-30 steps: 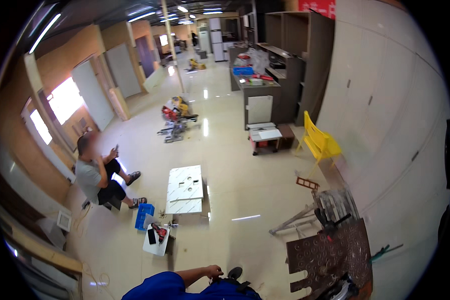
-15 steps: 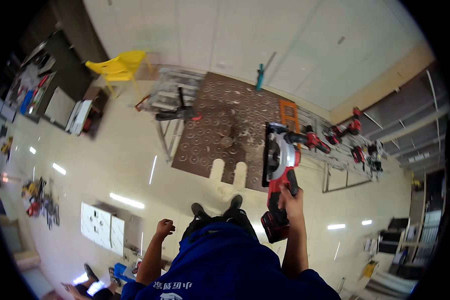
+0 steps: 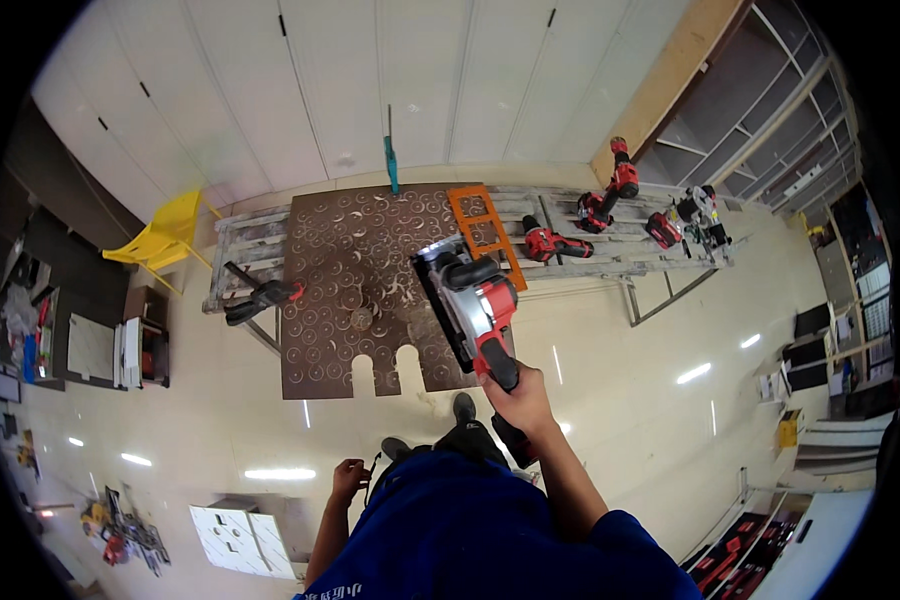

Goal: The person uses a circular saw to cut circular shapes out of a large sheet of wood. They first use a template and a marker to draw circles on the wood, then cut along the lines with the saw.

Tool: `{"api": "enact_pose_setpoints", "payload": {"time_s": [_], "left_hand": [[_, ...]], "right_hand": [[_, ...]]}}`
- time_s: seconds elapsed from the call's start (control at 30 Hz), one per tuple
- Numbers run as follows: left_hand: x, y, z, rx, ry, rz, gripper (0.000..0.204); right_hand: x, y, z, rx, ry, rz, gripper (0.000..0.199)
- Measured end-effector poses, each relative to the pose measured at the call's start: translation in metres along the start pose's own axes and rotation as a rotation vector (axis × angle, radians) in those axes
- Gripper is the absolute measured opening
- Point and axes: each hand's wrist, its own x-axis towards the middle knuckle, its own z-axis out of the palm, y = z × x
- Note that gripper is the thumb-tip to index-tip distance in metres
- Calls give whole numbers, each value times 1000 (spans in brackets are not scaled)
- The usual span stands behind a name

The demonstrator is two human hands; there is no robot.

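Observation:
My right hand (image 3: 520, 400) grips the rear handle of a red and black cordless circular saw (image 3: 478, 305). The saw hangs in the air in front of a brown board (image 3: 320, 270), hiding part of its right side. Ring-shaped marks cover the board, and two rounded slots cut into its near edge. Low at my left side, my left hand (image 3: 347, 478) has curled fingers with a thin dark strip at their tips, too small to name. A black and red clamp (image 3: 262, 298) sits at the board's left edge, a teal clamp (image 3: 391, 165) at its far edge.
The board lies on a slatted metal workbench (image 3: 610, 255). An orange frame (image 3: 485, 225) rests at its right, beside a red cordless tool (image 3: 550, 243) and several other power tools. A yellow chair (image 3: 165, 232) stands left. White panels (image 3: 410, 90) line the back; a white patterned board (image 3: 242, 540) lies behind me.
My view has swung, so the bench sits further left and level. The saw has tilted, its front leaning left. A thin dark strip now shows at my left fingertips.

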Motion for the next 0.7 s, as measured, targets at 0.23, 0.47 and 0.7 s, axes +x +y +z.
{"api": "enact_pose_setpoints", "payload": {"time_s": [0.23, 0.47, 0.7], "left_hand": [[-20, 16, 41, 331, 32, 7, 31], [-18, -9, 53, 417, 107, -3, 29], [-20, 4, 71, 331, 109, -73, 29]], "right_hand": [[9, 14, -25, 135, -113, -29, 34], [31, 29, -46, 111, -215, -6, 36], [47, 36, -58, 200, -253, -23, 26]]}}
